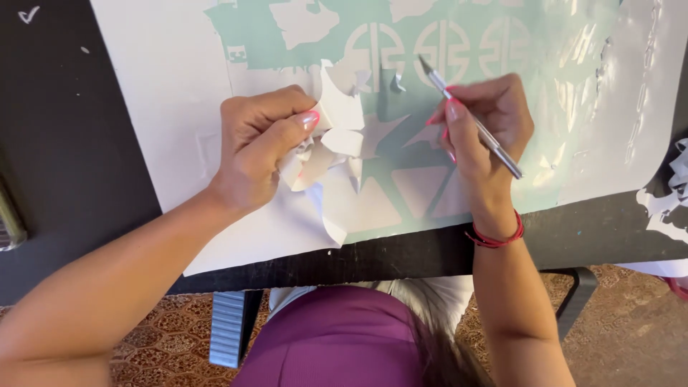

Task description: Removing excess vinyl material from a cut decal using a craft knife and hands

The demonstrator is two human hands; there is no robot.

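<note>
A large white sheet (158,86) with pale green cut shapes lies on a black table (64,158). My left hand (254,147) pinches a curled strip of peeled white film (337,136) lifted off the sheet, thumb on top. My right hand (484,132) grips a thin silver craft knife (469,118) like a pen, its blade pointing up and left near round green emblems (441,46). A green star shape (398,165) with triangles lies between the two hands. A red cord bracelet (498,236) circles my right wrist.
Scraps of white film (670,201) lie at the table's right edge. A dark object (8,222) sits at the left edge. Below the table show a patterned brown floor (165,337), a grey chair leg (228,330) and my purple clothing (337,337).
</note>
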